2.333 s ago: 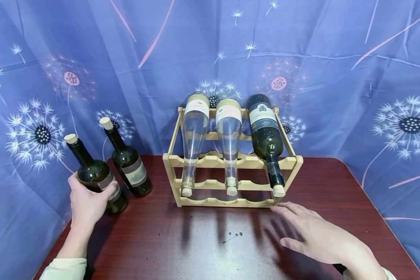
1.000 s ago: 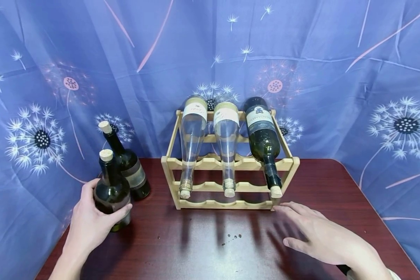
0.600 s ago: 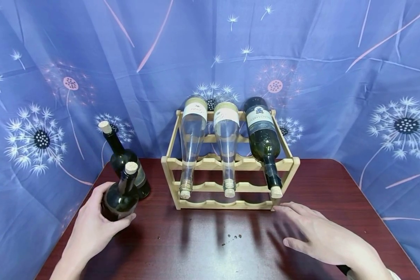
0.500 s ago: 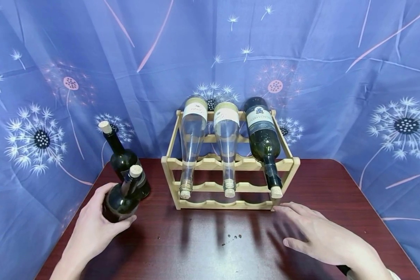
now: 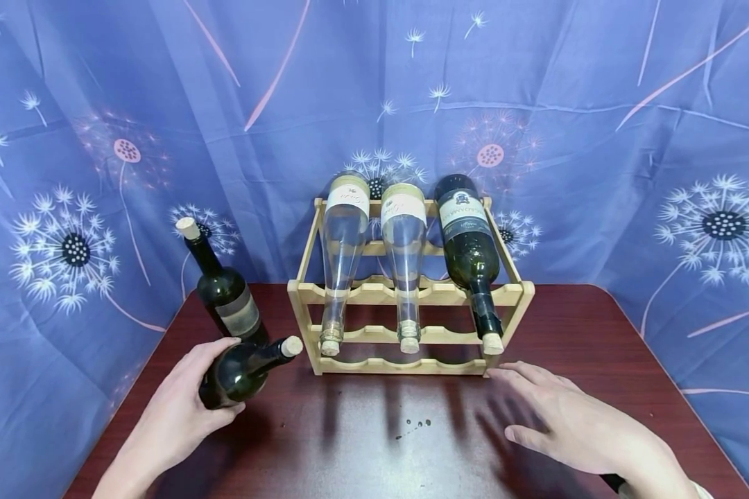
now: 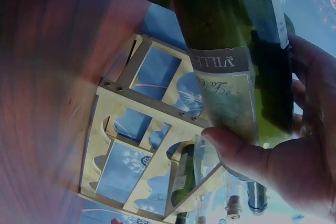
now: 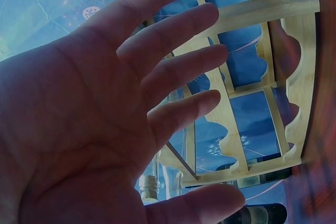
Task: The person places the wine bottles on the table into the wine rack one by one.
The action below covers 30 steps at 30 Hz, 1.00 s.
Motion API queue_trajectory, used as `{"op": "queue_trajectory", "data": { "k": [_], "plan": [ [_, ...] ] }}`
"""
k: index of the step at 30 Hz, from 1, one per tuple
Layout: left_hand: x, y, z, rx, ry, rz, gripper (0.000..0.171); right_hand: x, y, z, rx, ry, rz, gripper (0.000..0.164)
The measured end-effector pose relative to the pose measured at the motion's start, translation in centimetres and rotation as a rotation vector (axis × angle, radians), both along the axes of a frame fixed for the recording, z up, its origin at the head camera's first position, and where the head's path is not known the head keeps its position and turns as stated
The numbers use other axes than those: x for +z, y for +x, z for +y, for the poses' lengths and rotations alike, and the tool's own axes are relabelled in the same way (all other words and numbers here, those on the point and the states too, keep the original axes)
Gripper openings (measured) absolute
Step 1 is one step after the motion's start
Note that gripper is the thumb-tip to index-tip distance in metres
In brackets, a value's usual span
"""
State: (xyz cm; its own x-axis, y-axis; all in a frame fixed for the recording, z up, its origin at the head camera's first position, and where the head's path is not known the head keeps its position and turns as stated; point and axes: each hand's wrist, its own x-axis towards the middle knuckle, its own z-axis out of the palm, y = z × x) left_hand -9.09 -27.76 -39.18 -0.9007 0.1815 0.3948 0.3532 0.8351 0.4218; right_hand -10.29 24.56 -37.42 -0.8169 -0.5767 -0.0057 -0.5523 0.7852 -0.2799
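My left hand [image 5: 184, 409] grips a dark green wine bottle [image 5: 234, 378] round its body. The bottle leans with its corked neck to the right, and its label shows in the left wrist view, where the thumb [image 6: 236, 153] presses near the label's edge. My right hand [image 5: 574, 416] holds nothing; its fingers are spread close to the front right foot of the wooden wine rack [image 5: 406, 294]. Across the rack's top lie two clear bottles [image 5: 343, 242] and a dark wine bottle [image 5: 471, 249], corks toward me.
Another dark wine bottle [image 5: 225, 291] with a cork stands upright behind the held one. The rack's lower tiers have scalloped rails [image 5: 406, 364]. A few dark spots mark the red-brown table [image 5: 362, 443]. Blue dandelion-print cloth [image 5: 287, 83] hangs behind.
My left hand has brought the held bottle from beside the standing bottle toward me and to the right, tipping its neck rightward. The right hand stays nearly still.
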Motion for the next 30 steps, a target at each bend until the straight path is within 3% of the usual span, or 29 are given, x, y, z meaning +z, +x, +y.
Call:
{"op": "queue_trajectory", "data": {
  "k": [16, 22, 30],
  "plan": [
    [-0.4, 0.0, 1.1, -0.059, -0.144, -0.062, 0.102, -0.1, 0.1, -0.2, -0.007, 0.012, -0.034, 0.072],
    [-0.5, -0.1, 2.0, -0.096, -0.212, -0.044, 0.105, -0.2, 0.3, -0.5, -0.001, 0.01, -0.012, 0.07],
    [-0.3, -0.2, 3.5, -0.128, -0.321, -0.094, 0.112, -0.3, 0.4, -0.8, 0.008, 0.018, -0.01, 0.072]
  ]
}}
